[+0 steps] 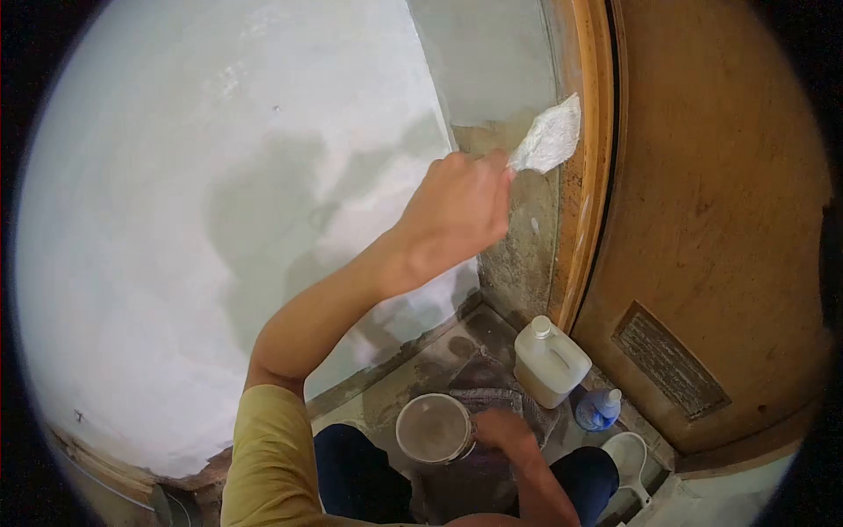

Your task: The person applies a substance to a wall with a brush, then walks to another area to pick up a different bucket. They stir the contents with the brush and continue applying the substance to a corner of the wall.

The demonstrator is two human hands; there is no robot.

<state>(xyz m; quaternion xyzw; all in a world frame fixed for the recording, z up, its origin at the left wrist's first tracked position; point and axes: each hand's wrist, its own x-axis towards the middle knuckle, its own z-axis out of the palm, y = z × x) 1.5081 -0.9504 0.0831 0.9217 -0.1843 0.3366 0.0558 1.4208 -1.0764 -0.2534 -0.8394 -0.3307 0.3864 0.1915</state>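
My left hand (461, 198) is raised in front of the corner between the wall and the door frame, its fingers closed round the base of a white-coated flat tool (551, 136). Whether the tool is a brush or a blade is not clear. Its wide end lies over the edge of the wooden frame. Low down between my knees, my right hand (502, 429) grips the right side of a round bucket (434, 429). Pale matter shows inside the bucket. The fingertips of my right hand are partly hidden.
A white wall (158, 220) fills the left side. At right stands a brown wooden door (711, 193) with a vent (672, 360). A white jug (551, 362), a blue bottle (598, 410) and a white-rimmed, handled object (626, 455) stand near the door's foot.
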